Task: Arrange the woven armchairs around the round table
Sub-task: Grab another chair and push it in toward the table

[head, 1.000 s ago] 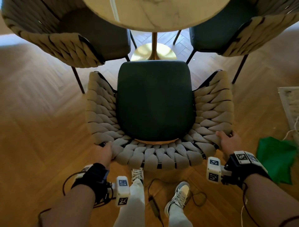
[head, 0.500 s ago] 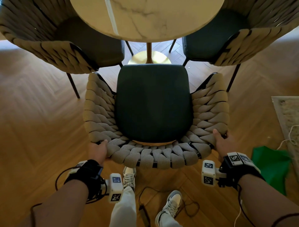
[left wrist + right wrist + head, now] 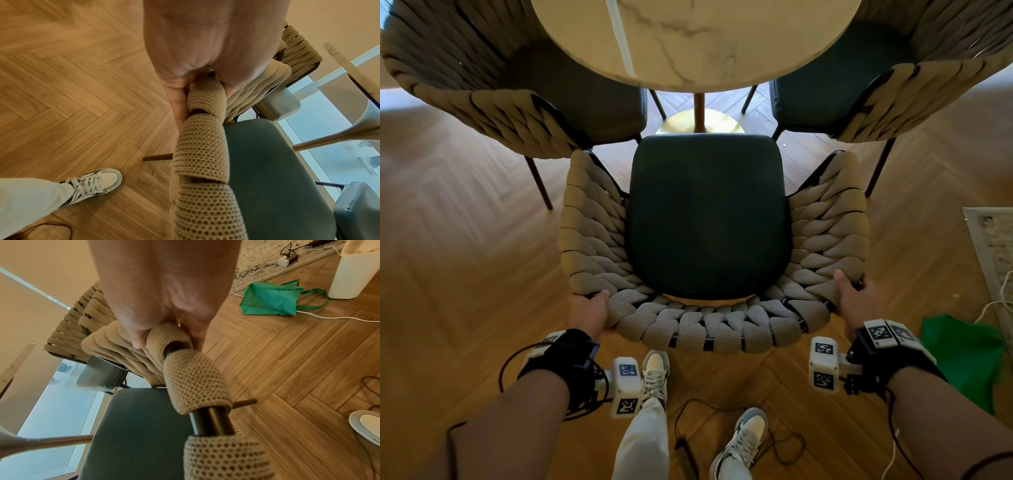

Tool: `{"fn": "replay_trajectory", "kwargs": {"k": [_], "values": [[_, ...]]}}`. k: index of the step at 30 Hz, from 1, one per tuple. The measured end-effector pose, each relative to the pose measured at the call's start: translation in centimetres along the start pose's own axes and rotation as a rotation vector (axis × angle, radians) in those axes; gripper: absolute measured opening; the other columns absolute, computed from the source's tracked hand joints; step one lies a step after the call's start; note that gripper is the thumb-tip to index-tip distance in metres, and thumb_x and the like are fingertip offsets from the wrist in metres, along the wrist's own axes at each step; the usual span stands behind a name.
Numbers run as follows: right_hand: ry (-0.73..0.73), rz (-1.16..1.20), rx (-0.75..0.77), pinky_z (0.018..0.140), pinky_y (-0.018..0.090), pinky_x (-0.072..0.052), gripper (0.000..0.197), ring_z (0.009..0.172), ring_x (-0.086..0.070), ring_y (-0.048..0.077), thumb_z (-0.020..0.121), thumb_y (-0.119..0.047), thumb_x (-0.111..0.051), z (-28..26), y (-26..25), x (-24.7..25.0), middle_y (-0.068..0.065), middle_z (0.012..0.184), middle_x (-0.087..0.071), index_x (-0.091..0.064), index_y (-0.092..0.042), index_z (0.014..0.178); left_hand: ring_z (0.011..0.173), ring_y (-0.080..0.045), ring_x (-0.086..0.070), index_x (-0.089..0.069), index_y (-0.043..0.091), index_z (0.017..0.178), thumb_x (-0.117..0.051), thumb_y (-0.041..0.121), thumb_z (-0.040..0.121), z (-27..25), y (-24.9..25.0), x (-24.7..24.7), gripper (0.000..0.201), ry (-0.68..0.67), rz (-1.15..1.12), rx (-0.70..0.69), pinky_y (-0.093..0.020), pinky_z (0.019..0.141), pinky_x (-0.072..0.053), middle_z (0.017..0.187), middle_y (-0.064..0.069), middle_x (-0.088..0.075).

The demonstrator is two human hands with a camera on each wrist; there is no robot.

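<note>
A beige woven armchair [image 3: 709, 219] with a dark green seat stands in front of me, facing the round marble table [image 3: 695, 37]. My left hand [image 3: 589, 310] grips the woven back rim at its left corner [image 3: 203, 92]. My right hand [image 3: 851, 296] grips the rim at the right corner [image 3: 170, 339]. Two more woven armchairs flank the table, one at the left [image 3: 482, 78], one at the right [image 3: 893, 75]. The seat's front edge lies close to the table's gold base [image 3: 700, 123].
Herringbone wood floor [image 3: 465, 257] lies all around. A green bag [image 3: 962, 356] and a rug edge [image 3: 993, 246] with white cables are on the right. A white bin [image 3: 355, 270] stands beyond the bag. A dark cable [image 3: 722, 428] lies by my shoes.
The chair has slid forward toward the table with both hands still gripping its back rim. I have stepped forward, and the table top fills more of the view.
</note>
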State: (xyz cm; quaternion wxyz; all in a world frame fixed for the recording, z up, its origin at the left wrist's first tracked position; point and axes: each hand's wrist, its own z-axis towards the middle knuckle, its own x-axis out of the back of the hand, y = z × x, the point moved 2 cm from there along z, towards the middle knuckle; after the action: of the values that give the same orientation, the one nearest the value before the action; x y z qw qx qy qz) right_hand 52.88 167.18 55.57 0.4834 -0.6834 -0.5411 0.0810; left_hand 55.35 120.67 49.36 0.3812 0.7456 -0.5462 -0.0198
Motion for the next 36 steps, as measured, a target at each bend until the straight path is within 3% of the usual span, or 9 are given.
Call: {"fn": "replay_trajectory", "kwargs": {"k": [7,10,13,16,19,23,29,33,36], "values": [[0.044,-0.03,0.059,0.101,0.05,-0.048,0.039,0.112,-0.062,0.031,0.092,-0.031,-0.062,-0.8,-0.6,-0.4,0.014,0.122,-0.066,-0.06,-0.01,0.125,0.112,-0.041,-0.063,-0.054,0.009,0.129,-0.066,0.02,0.089,-2.8,1.9,-0.3,0.043,0.02,0.008,0.005,-0.063,0.098,-0.051,0.122,-0.017,-0.064],[0.048,-0.047,0.066,0.101,0.049,-0.048,0.04,0.113,-0.061,0.031,0.093,-0.031,-0.061,-1.3,-0.9,-0.5,0.014,0.123,-0.065,-0.06,-0.009,0.127,0.11,-0.042,-0.063,-0.056,0.011,0.121,-0.066,0.021,0.088,-2.5,1.9,-0.1,0.036,0.017,0.009,0.008,-0.063,0.097,-0.052,0.119,-0.017,-0.064],[0.038,-0.059,0.064,0.098,0.039,-0.046,0.043,0.111,-0.059,0.026,0.094,-0.031,-0.059,-1.5,-0.9,-0.6,0.009,0.121,-0.063,-0.057,-0.008,0.13,0.109,-0.042,-0.064,-0.059,0.01,0.117,-0.067,0.026,0.081,-2.3,1.8,0.2,0.04,0.022,0.025,0.007,-0.062,0.098,-0.052,0.118,-0.018,-0.066],[0.039,-0.059,0.042,0.102,0.046,-0.046,0.048,0.116,-0.059,0.03,0.092,-0.037,-0.06,-1.9,-0.7,-0.6,0.01,0.126,-0.062,-0.055,-0.011,0.133,0.108,-0.039,-0.064,-0.061,0.01,0.104,-0.064,0.019,0.087,-2.1,1.9,0.3,0.019,0.019,0.032,0.002,-0.061,0.098,-0.052,0.113,-0.017,-0.066],[0.024,-0.064,0.015,0.105,0.049,-0.044,0.05,0.12,-0.057,0.034,0.092,-0.039,-0.058,-2.4,-0.8,-0.7,0.013,0.132,-0.061,-0.052,-0.014,0.136,0.108,-0.04,-0.063,-0.059,0.011,0.106,-0.067,0.023,0.082,-2.1,1.8,0.6,0.029,0.02,0.032,0.001,-0.062,0.096,-0.052,0.117,-0.017,-0.065],[0.02,-0.072,0.011,0.096,0.033,-0.038,0.049,0.125,-0.053,0.034,0.097,-0.033,-0.055,-2.9,-0.8,-0.4,0.014,0.135,-0.057,-0.048,-0.01,0.139,0.105,-0.041,-0.065,-0.057,0.005,0.116,-0.069,0.031,0.069,-1.5,1.4,1.0,0.055,0.022,0.046,-0.006,-0.064,0.094,-0.053,0.112,-0.02,-0.066],[0.009,-0.057,0.015,0.093,0.034,-0.039,0.045,0.122,-0.056,0.033,0.096,-0.032,-0.056,-3.2,-0.8,-0.7,0.013,0.132,-0.06,-0.051,-0.012,0.136,0.109,-0.042,-0.063,-0.055,0.0,0.125,-0.068,0.026,0.072,-1.6,1.4,1.4,0.06,0.038,0.018,-0.011,-0.065,0.096,-0.051,0.118,-0.024,-0.064],[0.001,-0.078,0.017,0.093,0.031,-0.037,0.045,0.123,-0.055,0.031,0.097,-0.032,-0.055,-3.4,-0.8,-0.6,0.012,0.134,-0.059,-0.05,-0.014,0.138,0.105,-0.041,-0.064,-0.058,0.003,0.121,-0.068,0.035,0.062,-0.9,0.8,1.5,0.068,0.049,0.039,-0.019,-0.062,0.096,-0.052,0.114,-0.02,-0.067],[-0.003,-0.075,0.011,0.092,0.031,-0.037,0.045,0.124,-0.054,0.031,0.097,-0.032,-0.055,-3.8,-1.0,-0.5,0.011,0.134,-0.059,-0.049,-0.015,0.139,0.105,-0.04,-0.064,-0.057,0.006,0.114,-0.069,0.035,0.062,0.0,0.2,1.8,0.061,0.069,0.035,-0.019,-0.062,0.096,-0.052,0.113,-0.017,-0.066]]}}
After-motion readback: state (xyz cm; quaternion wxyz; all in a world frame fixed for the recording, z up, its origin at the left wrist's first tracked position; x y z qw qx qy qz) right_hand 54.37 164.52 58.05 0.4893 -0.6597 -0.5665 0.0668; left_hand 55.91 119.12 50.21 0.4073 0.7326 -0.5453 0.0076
